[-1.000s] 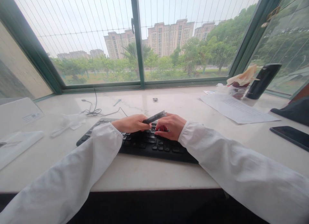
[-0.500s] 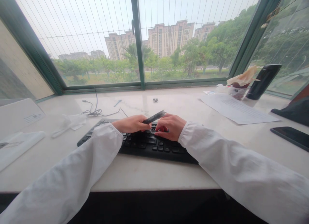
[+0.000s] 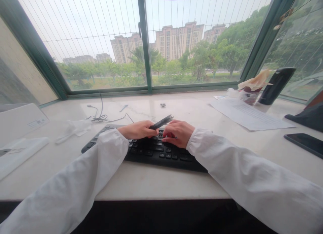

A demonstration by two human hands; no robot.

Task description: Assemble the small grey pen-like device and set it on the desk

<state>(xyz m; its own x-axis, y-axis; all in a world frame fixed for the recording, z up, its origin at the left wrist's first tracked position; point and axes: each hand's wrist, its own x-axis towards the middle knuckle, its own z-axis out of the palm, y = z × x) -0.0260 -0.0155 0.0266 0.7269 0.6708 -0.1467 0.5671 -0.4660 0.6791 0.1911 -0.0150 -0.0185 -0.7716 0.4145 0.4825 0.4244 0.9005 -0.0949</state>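
A black keyboard lies at a slant on the white counter, partly under both forearms. My left hand is closed round a slim black stick-shaped tool, whose pale, uneven tip points up to the right; its exact kind is unclear. Just right of it, my right hand rests low over the keys, with the thumb and fingers curled together. Whatever the right fingertips pinch, if anything, is hidden or too small to name. Around the fingertips, some of the keyboard's upper keys are covered from sight.
Behind the keyboard are a coiled cable, a small blue stick and small metallic pieces. A paper sheet, a black bottle and a phone lie or stand right. Crumpled clear plastic and a white box are left.
My right fingers have shifted slightly over the keys, the thumb and forefinger drawing a little differently. My left hand keeps its hold on the black tool, nearly still. The view moves slightly.
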